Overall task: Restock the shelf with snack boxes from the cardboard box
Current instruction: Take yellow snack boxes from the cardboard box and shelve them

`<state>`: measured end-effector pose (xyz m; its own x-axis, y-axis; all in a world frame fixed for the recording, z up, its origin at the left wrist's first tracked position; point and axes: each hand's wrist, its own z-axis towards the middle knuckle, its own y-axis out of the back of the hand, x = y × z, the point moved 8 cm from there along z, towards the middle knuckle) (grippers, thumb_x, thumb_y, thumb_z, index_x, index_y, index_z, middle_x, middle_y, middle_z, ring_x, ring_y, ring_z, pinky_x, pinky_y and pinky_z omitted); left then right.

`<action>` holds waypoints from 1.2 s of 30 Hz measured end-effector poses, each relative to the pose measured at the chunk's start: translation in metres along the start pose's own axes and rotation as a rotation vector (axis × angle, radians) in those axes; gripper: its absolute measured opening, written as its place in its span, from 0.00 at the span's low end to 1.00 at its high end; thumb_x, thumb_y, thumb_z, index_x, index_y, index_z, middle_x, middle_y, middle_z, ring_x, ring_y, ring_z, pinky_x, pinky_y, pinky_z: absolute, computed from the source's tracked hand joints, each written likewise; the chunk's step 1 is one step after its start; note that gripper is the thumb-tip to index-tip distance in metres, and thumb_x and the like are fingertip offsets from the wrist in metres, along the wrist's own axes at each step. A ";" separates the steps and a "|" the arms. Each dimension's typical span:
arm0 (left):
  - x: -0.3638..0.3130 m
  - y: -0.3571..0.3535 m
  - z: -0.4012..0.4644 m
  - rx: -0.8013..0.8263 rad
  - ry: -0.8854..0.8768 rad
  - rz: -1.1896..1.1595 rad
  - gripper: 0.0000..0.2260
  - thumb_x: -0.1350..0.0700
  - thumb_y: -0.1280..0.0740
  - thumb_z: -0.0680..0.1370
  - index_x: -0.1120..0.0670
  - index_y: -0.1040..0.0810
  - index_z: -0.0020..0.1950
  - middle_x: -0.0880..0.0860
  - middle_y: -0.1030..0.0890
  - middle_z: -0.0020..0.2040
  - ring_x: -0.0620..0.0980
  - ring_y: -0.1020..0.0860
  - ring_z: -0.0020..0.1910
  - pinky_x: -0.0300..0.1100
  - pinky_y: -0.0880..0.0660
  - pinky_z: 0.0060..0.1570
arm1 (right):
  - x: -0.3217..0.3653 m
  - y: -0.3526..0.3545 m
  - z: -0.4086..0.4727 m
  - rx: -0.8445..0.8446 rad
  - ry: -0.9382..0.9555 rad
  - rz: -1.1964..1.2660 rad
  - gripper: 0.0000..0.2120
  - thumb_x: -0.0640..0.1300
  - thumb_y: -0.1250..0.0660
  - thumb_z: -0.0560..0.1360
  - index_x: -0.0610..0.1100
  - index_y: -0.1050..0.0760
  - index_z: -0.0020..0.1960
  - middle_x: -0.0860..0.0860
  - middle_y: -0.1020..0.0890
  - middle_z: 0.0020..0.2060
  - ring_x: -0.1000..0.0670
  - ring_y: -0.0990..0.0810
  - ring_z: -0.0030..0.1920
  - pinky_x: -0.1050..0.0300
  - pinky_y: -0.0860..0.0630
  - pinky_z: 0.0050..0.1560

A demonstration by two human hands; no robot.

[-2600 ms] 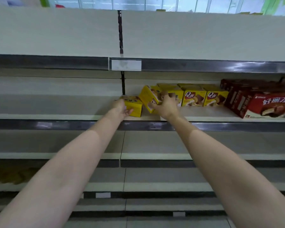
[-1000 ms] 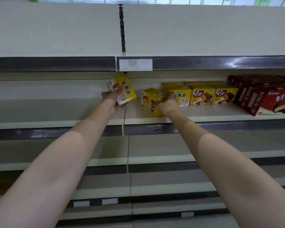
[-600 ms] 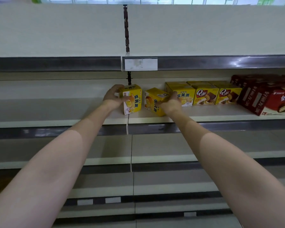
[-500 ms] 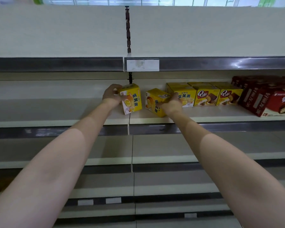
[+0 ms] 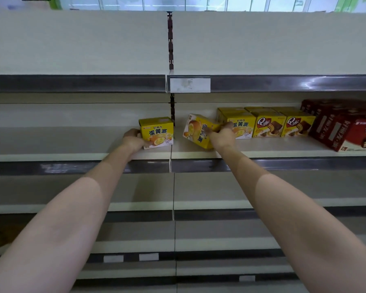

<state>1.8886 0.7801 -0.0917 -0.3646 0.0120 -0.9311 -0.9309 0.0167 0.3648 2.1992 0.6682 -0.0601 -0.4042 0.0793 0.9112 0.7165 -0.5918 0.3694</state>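
Both arms reach up to the second shelf (image 5: 72,142). My left hand (image 5: 133,140) grips a yellow egg-yolk-pie box (image 5: 157,132) that stands upright on the shelf, front face toward me. My right hand (image 5: 222,137) holds a second yellow box (image 5: 197,131), tilted with one corner on the shelf, just left of the row of yellow boxes (image 5: 264,123). The cardboard box is out of view.
Red chocolate-pie boxes (image 5: 347,127) fill the shelf's right end. A dark upright post (image 5: 171,49) divides the two shelf bays. A blank price tag (image 5: 189,84) sits on the upper rail. Lower shelves (image 5: 220,191) run beneath my arms.
My left hand has turned its yellow box upright and set it down on the shelf, front facing out. My right hand still holds the tilted box in about the same spot.
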 end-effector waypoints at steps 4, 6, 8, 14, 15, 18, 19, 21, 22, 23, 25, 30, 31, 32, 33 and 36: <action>-0.013 -0.001 -0.007 -0.027 -0.091 -0.133 0.28 0.61 0.23 0.72 0.55 0.30 0.69 0.50 0.21 0.56 0.51 0.22 0.55 0.45 0.23 0.53 | -0.004 -0.005 -0.002 0.001 -0.062 0.155 0.21 0.56 0.30 0.76 0.42 0.30 0.59 0.44 0.21 0.51 0.40 0.21 0.56 0.44 0.22 0.58; -0.013 -0.001 -0.004 -0.034 -0.096 -0.148 0.29 0.60 0.23 0.71 0.56 0.30 0.70 0.51 0.21 0.59 0.53 0.21 0.57 0.50 0.23 0.59 | -0.005 -0.007 -0.002 0.012 -0.079 0.206 0.17 0.58 0.31 0.76 0.45 0.27 0.54 0.46 0.19 0.49 0.42 0.20 0.52 0.43 0.21 0.58; -0.011 -0.001 -0.001 -0.038 -0.102 -0.136 0.30 0.60 0.23 0.72 0.58 0.29 0.71 0.55 0.21 0.64 0.55 0.21 0.60 0.54 0.24 0.62 | -0.006 -0.013 -0.001 0.045 -0.067 0.214 0.18 0.61 0.31 0.74 0.46 0.24 0.50 0.46 0.17 0.49 0.41 0.18 0.51 0.41 0.21 0.56; -0.015 -0.005 0.003 -0.020 -0.119 -0.074 0.18 0.56 0.27 0.77 0.59 0.24 0.65 0.58 0.19 0.61 0.58 0.19 0.57 0.56 0.24 0.61 | -0.002 -0.027 0.002 0.148 0.029 0.248 0.21 0.56 0.29 0.74 0.44 0.24 0.61 0.49 0.15 0.50 0.46 0.16 0.52 0.43 0.20 0.57; -0.017 -0.005 0.002 -0.034 -0.123 -0.076 0.16 0.55 0.29 0.78 0.59 0.25 0.63 0.59 0.19 0.61 0.59 0.19 0.57 0.55 0.23 0.60 | 0.001 -0.025 -0.001 0.149 0.040 0.261 0.20 0.53 0.28 0.74 0.43 0.25 0.61 0.49 0.15 0.50 0.47 0.16 0.52 0.44 0.20 0.58; -0.020 -0.004 -0.002 -0.057 -0.133 -0.061 0.16 0.54 0.31 0.79 0.59 0.27 0.64 0.60 0.20 0.60 0.59 0.20 0.57 0.51 0.23 0.57 | 0.008 -0.015 -0.008 0.124 0.068 0.340 0.19 0.48 0.28 0.76 0.42 0.31 0.61 0.52 0.17 0.46 0.53 0.17 0.47 0.57 0.19 0.49; -0.020 -0.006 -0.001 -0.054 -0.135 -0.066 0.16 0.54 0.31 0.79 0.59 0.27 0.64 0.60 0.20 0.61 0.59 0.20 0.57 0.51 0.23 0.58 | 0.011 -0.011 -0.011 0.108 0.072 0.363 0.19 0.47 0.28 0.77 0.42 0.33 0.61 0.52 0.19 0.45 0.54 0.17 0.46 0.61 0.21 0.46; -0.021 -0.010 -0.004 -0.032 -0.123 -0.077 0.18 0.56 0.30 0.78 0.58 0.29 0.65 0.59 0.20 0.61 0.58 0.21 0.58 0.52 0.24 0.60 | 0.014 -0.009 -0.012 0.102 0.083 0.362 0.18 0.48 0.28 0.76 0.43 0.33 0.59 0.51 0.20 0.45 0.51 0.18 0.48 0.61 0.23 0.46; -0.021 -0.014 -0.006 -0.017 -0.110 -0.078 0.20 0.56 0.28 0.78 0.58 0.29 0.66 0.58 0.21 0.61 0.58 0.21 0.58 0.53 0.24 0.60 | 0.018 -0.011 -0.015 0.133 0.095 0.338 0.18 0.49 0.28 0.76 0.44 0.32 0.57 0.51 0.19 0.45 0.51 0.18 0.48 0.60 0.23 0.47; -0.022 -0.017 -0.007 -0.003 -0.105 -0.081 0.21 0.56 0.28 0.77 0.57 0.30 0.67 0.58 0.21 0.62 0.58 0.21 0.59 0.54 0.24 0.61 | 0.021 -0.016 -0.015 0.164 0.107 0.285 0.17 0.50 0.28 0.76 0.45 0.32 0.56 0.51 0.19 0.45 0.50 0.18 0.48 0.59 0.23 0.47; -0.024 -0.023 -0.009 0.025 -0.102 -0.091 0.24 0.56 0.27 0.77 0.55 0.31 0.70 0.58 0.22 0.64 0.58 0.21 0.59 0.55 0.23 0.60 | 0.027 -0.024 -0.019 0.219 0.159 0.156 0.17 0.51 0.28 0.76 0.44 0.32 0.57 0.50 0.19 0.45 0.48 0.18 0.49 0.54 0.22 0.50; -0.025 -0.029 -0.008 0.073 -0.076 -0.176 0.23 0.47 0.32 0.79 0.54 0.30 0.70 0.59 0.20 0.63 0.58 0.18 0.55 0.55 0.22 0.59 | 0.031 -0.028 -0.021 0.241 0.187 0.048 0.17 0.48 0.34 0.81 0.45 0.31 0.67 0.48 0.20 0.52 0.46 0.19 0.53 0.47 0.19 0.53; -0.025 -0.032 -0.007 0.088 -0.073 -0.193 0.23 0.44 0.33 0.79 0.54 0.29 0.70 0.58 0.20 0.61 0.58 0.18 0.54 0.56 0.22 0.58 | 0.029 -0.029 -0.020 0.260 0.185 0.045 0.17 0.47 0.36 0.81 0.46 0.30 0.68 0.48 0.20 0.55 0.45 0.19 0.53 0.47 0.18 0.51; -0.027 -0.036 -0.009 0.105 -0.067 -0.203 0.24 0.42 0.35 0.79 0.54 0.29 0.69 0.58 0.19 0.60 0.57 0.18 0.54 0.56 0.22 0.59 | 0.028 -0.029 -0.018 0.271 0.188 0.059 0.16 0.46 0.37 0.82 0.47 0.30 0.69 0.48 0.20 0.56 0.45 0.18 0.54 0.49 0.17 0.48; -0.027 -0.040 -0.009 0.126 -0.058 -0.209 0.25 0.39 0.36 0.79 0.53 0.29 0.70 0.57 0.19 0.60 0.56 0.18 0.54 0.56 0.22 0.60 | 0.028 -0.028 -0.016 0.265 0.201 0.094 0.16 0.44 0.37 0.82 0.47 0.29 0.69 0.48 0.20 0.56 0.46 0.18 0.53 0.52 0.17 0.45; -0.033 -0.050 -0.016 0.189 -0.034 -0.232 0.29 0.34 0.37 0.76 0.52 0.30 0.70 0.54 0.18 0.59 0.54 0.18 0.53 0.54 0.23 0.60 | 0.032 -0.021 -0.015 0.216 0.174 0.238 0.13 0.41 0.37 0.82 0.46 0.26 0.66 0.50 0.20 0.51 0.50 0.20 0.50 0.62 0.22 0.41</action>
<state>1.9466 0.7633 -0.0790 -0.1386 0.0196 -0.9902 -0.9680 0.2085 0.1396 2.1623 0.6714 -0.0416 -0.2889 -0.1887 0.9386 0.8981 -0.3931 0.1974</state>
